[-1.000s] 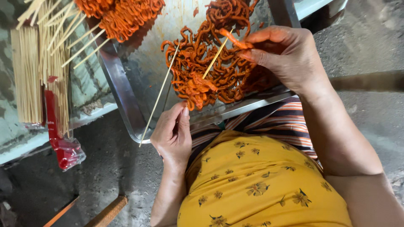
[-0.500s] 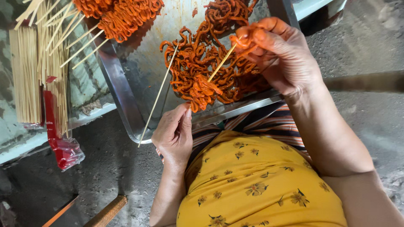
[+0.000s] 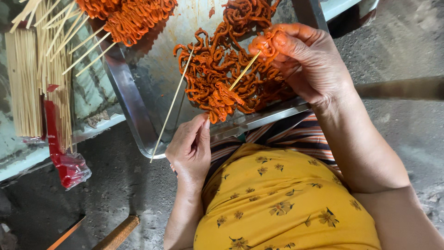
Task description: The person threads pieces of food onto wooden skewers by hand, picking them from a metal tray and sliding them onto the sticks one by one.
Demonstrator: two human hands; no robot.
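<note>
A heap of orange, curly, sauce-coated strips [image 3: 217, 74] lies in a metal tray [image 3: 134, 106]. My right hand [image 3: 305, 60] is closed on the upper end of a thin bamboo skewer [image 3: 243, 71], pressing an orange strip [image 3: 263, 44] against it with sauce-stained fingertips. The skewer slants down into the heap. My left hand [image 3: 189, 148] rests at the tray's near rim, its fingers together and pinching the lower tip of the heap. A second, longer skewer [image 3: 171, 104] lies loose across the tray, overhanging its edge.
Finished skewers loaded with orange strips [image 3: 125, 18] lie at the tray's far left. A bundle of bare skewers [image 3: 27, 83] and a red plastic wrapper [image 3: 64, 162] sit on the ledge to the left. Rough concrete floor lies below, with a wooden stick [image 3: 115, 234].
My right hand has moved left over the heap and curled its fingers around the skewer's top, bunching a strip there. My left hand has stayed at the tray's rim.
</note>
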